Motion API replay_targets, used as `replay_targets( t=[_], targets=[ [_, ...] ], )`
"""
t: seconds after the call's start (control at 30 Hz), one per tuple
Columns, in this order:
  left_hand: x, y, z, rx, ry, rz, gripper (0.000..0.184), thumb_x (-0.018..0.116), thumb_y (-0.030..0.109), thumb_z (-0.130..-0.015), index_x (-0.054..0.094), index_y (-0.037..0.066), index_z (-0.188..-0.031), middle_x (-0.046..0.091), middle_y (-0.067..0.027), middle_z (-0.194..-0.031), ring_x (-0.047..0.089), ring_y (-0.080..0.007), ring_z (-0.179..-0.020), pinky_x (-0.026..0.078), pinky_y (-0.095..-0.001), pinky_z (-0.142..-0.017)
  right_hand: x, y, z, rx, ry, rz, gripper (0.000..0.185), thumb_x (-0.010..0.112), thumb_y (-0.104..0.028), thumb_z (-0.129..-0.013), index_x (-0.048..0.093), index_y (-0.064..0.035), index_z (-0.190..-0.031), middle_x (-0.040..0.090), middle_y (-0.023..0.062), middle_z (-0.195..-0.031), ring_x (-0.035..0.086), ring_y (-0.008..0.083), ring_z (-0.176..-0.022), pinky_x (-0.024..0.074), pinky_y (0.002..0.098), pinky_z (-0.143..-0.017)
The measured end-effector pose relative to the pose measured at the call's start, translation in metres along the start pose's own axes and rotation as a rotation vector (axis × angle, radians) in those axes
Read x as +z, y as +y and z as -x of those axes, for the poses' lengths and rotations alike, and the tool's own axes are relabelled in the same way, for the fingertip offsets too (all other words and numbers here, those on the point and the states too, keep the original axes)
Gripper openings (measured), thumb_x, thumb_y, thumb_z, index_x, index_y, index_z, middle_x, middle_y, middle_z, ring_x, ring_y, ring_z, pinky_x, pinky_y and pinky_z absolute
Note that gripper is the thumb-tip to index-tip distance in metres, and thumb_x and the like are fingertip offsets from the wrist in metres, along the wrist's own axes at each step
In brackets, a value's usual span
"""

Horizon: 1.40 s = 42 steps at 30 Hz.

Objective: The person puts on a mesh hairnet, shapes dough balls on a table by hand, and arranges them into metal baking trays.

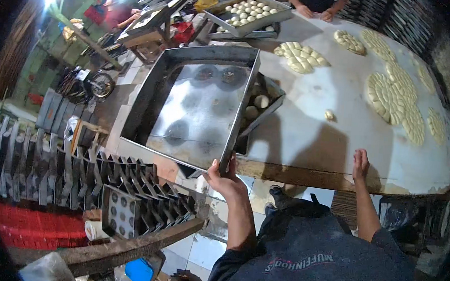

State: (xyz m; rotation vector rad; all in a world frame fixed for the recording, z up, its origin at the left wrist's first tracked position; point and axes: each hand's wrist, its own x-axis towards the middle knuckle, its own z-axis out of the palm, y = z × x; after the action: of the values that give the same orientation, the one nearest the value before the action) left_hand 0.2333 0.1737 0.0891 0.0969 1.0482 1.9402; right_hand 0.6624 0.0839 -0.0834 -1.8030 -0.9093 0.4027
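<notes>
My left hand (225, 179) grips the near right corner of a large metal baking tray (196, 107), with the thumb outside the wall. The tray is tilted and carries only dark round stains. Beneath it another tray (272, 99) with dough balls partly shows. My right hand (360, 164) is at the near edge of the work table (303, 146), fingers extended and holding nothing that shows. A small dough piece (329, 115) lies on the table beyond it. Farther right are scored sheets of divided dough (387, 97).
Another tray of dough balls (249, 14) stands at the table's far left, near a second person's hands (317, 14). Stacked metal trays (71, 171) fill the lower left beside a wooden beam (123, 251). A motorcycle (90, 84) and another person (119, 15) are farther back.
</notes>
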Motion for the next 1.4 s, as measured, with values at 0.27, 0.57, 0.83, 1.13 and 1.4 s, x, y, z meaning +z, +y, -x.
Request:
replay_targets(
  t=[0.27, 0.57, 0.83, 1.13, 1.4],
  targets=[
    [0.003, -0.054, 0.012, -0.022, -0.241, -0.03, 0.058, 0.054, 0.046, -0.096, 0.041, 0.004, -0.133, 0.055, -0.0178, -0.123, 0.058, -0.0284, -0.107, 0.051, -0.04, -0.094, -0.058, 0.02, -0.003, 0.306, 0.09, -0.264, 0.03, 0.052, -0.033, -0.1, 0.055, -0.0065, -0.087, 0.047, -0.0014, -0.061, 0.044, 0.0067, -0.047, 0.037, 0.0236, -0.04],
    [0.032, -0.239, 0.084, -0.25, -0.743, -0.911, 0.027, 0.06, 0.022, -0.094, 0.06, 0.003, -0.113, 0.062, -0.0042, -0.101, 0.056, -0.0142, -0.092, 0.045, -0.0287, -0.083, -0.057, 0.03, -0.046, -0.076, 0.088, 0.083, 0.022, 0.058, -0.022, -0.095, 0.057, -0.0042, -0.082, 0.048, 0.0025, -0.059, 0.044, 0.0113, -0.048, 0.0378, 0.0281, -0.047],
    [0.279, -0.4, -0.196, -0.092, -0.505, -1.433, 0.07, 0.071, 0.047, -0.086, 0.051, 0.003, -0.136, 0.069, -0.0159, -0.096, 0.065, -0.0226, -0.086, 0.053, -0.0351, -0.075, -0.076, 0.032, -0.076, 0.065, -0.233, -0.147, 0.015, 0.058, -0.017, -0.093, 0.055, -0.0026, -0.088, 0.057, 0.0076, -0.076, 0.055, 0.0146, -0.069, 0.0451, 0.0284, -0.061],
    [0.314, -0.459, -0.286, -0.223, -1.633, -1.417, 0.046, 0.061, 0.038, -0.093, 0.064, -0.003, -0.112, 0.068, -0.0178, -0.106, 0.067, -0.025, -0.095, 0.056, -0.0353, -0.082, -0.065, 0.041, -0.09, -0.022, -0.237, -0.116, 0.008, 0.056, -0.008, -0.087, 0.054, -0.0035, -0.081, 0.048, 0.0124, -0.064, 0.05, 0.0269, -0.052, 0.0404, 0.0333, -0.048],
    [0.176, -0.429, -0.165, 0.65, -0.683, -1.084, 0.049, 0.062, 0.042, -0.092, 0.069, -0.006, -0.094, 0.069, -0.01, -0.082, 0.068, -0.026, -0.076, 0.056, -0.0405, -0.063, -0.046, 0.028, -0.116, -0.107, 0.076, -0.092, 0.01, 0.06, -0.011, -0.087, 0.052, -0.0068, -0.082, 0.047, -0.0007, -0.06, 0.044, 0.0062, -0.053, 0.0378, 0.0237, -0.05]
  ],
)
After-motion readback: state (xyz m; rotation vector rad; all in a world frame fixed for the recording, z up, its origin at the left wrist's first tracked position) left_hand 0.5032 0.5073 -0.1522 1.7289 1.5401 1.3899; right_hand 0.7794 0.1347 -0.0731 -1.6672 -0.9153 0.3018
